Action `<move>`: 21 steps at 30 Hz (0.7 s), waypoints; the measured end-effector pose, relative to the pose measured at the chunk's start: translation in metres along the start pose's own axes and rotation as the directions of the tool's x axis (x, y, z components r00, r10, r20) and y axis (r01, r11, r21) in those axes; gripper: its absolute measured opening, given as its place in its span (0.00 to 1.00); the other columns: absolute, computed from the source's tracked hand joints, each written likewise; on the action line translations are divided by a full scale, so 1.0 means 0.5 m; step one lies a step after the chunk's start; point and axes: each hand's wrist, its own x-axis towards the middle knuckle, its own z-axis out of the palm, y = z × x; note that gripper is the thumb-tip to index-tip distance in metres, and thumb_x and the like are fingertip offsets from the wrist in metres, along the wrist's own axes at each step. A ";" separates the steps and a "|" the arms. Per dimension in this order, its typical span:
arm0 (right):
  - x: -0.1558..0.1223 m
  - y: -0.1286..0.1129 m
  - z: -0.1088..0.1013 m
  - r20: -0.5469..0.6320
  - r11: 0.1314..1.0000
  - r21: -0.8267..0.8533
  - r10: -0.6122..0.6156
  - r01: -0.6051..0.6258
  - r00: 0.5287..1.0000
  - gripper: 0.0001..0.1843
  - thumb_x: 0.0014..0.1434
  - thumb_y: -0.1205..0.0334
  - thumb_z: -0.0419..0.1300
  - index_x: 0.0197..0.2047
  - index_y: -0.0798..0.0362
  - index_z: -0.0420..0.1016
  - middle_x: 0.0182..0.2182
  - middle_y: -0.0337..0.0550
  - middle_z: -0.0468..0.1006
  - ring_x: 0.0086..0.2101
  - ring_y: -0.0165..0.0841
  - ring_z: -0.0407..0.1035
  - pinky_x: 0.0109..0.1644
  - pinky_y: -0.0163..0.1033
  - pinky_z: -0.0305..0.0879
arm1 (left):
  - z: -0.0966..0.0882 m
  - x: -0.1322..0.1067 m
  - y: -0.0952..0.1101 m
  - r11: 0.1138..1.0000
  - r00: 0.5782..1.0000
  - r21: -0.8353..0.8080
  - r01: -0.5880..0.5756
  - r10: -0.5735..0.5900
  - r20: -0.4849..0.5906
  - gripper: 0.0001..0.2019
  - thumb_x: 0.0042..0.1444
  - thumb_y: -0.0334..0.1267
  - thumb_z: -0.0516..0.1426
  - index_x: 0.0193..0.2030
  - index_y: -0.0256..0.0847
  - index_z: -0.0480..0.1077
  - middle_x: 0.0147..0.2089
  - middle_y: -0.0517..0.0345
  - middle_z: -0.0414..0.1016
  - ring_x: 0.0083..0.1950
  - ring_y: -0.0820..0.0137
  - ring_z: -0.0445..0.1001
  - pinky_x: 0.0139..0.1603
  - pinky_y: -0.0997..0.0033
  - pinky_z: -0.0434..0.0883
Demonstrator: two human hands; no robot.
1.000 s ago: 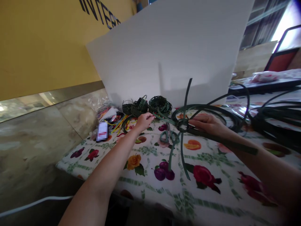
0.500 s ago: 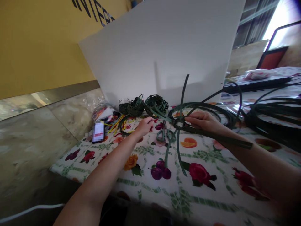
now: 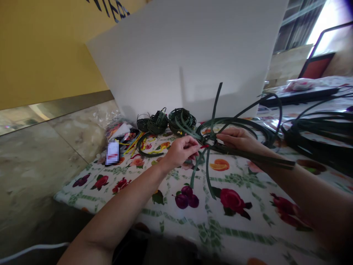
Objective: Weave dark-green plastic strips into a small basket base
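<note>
Whether the bare left hand [image 3: 180, 151] touches the crossed, flat dark green strips [image 3: 207, 173] at its fingertips is too small to tell. Those strips hide the lower edge of the bare right hand [image 3: 239, 139], whose forearm fades into dark blur at lower right. The large loose coil of dark green strip [image 3: 317, 129] runs off the right edge. Coarse pixels blur the small white rectangular item [image 3: 112, 152]. The left edge cuts the thin white cable [image 3: 41, 248]; the top edge clips the black wall lettering [image 3: 110, 9].
</note>
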 end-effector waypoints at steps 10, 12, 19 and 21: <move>0.006 -0.001 0.007 0.004 0.991 -0.098 -0.092 0.092 0.996 0.36 0.54 0.26 0.66 0.20 0.51 0.65 0.20 0.37 0.60 0.23 0.28 0.53 0.25 0.39 0.44 | 0.021 0.024 0.081 0.880 0.921 0.339 -0.334 0.381 -0.084 0.01 0.64 0.33 0.60 0.40 0.40 0.71 0.35 0.59 0.79 0.33 0.76 0.75 0.39 0.76 0.73; 0.008 0.001 0.006 0.011 0.981 -0.152 -0.118 0.119 0.993 0.36 0.57 0.27 0.65 0.20 0.51 0.65 0.20 0.37 0.59 0.23 0.29 0.53 0.25 0.39 0.45 | 0.020 0.031 0.086 0.862 0.904 0.387 -0.328 0.405 -0.137 0.02 0.66 0.32 0.58 0.40 0.40 0.71 0.33 0.60 0.78 0.32 0.76 0.75 0.39 0.77 0.72; 0.011 0.000 0.003 0.003 0.965 -0.208 -0.160 0.158 0.987 0.33 0.61 0.32 0.62 0.20 0.50 0.62 0.20 0.38 0.59 0.24 0.30 0.54 0.27 0.40 0.47 | 0.022 0.037 0.054 0.825 0.935 0.525 -0.212 0.328 -0.138 0.05 0.65 0.27 0.56 0.40 0.40 0.71 0.34 0.61 0.78 0.31 0.76 0.76 0.38 0.76 0.71; 0.012 -0.002 0.002 0.004 0.966 -0.215 -0.149 0.147 0.989 0.32 0.61 0.33 0.62 0.20 0.50 0.63 0.20 0.38 0.61 0.24 0.31 0.55 0.27 0.40 0.48 | 0.025 0.041 0.046 0.810 0.944 0.550 -0.203 0.311 -0.110 0.04 0.64 0.28 0.58 0.39 0.40 0.71 0.34 0.61 0.79 0.32 0.75 0.76 0.38 0.76 0.70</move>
